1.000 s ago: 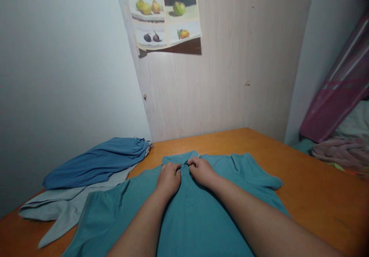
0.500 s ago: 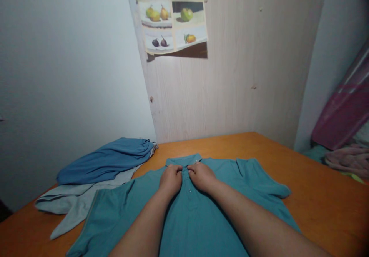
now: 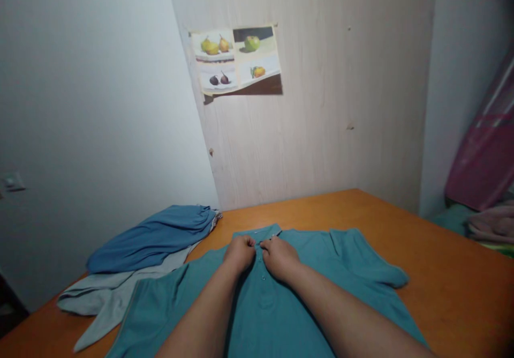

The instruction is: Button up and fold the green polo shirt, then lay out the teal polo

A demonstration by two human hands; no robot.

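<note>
A teal short-sleeved polo shirt (image 3: 277,315) lies spread front side up, its collar (image 3: 263,233) pointing away from me. Both hands are at the neck, one on each side of the button placket (image 3: 260,272). My left hand (image 3: 240,253) is closed, thumb and fingers pinching the shirt just below the collar. Across the placket, my right hand (image 3: 279,256) is closed too, its fingertips pinching the cloth near the top button. What exactly lies between the fingertips is too small to make out. Small buttons show below the hands.
The shirt rests on an orange-brown table (image 3: 321,210). At its left lie a blue garment (image 3: 148,237) and a light grey garment (image 3: 104,299) underneath. A fruit picture (image 3: 236,60) hangs on the back wall. Pink fabric (image 3: 477,170) and other cloths are at the far right.
The view has tilted up and turned slightly left, so everything sits a little lower in the picture. Both hands remain at the collar, with small finger shifts.
</note>
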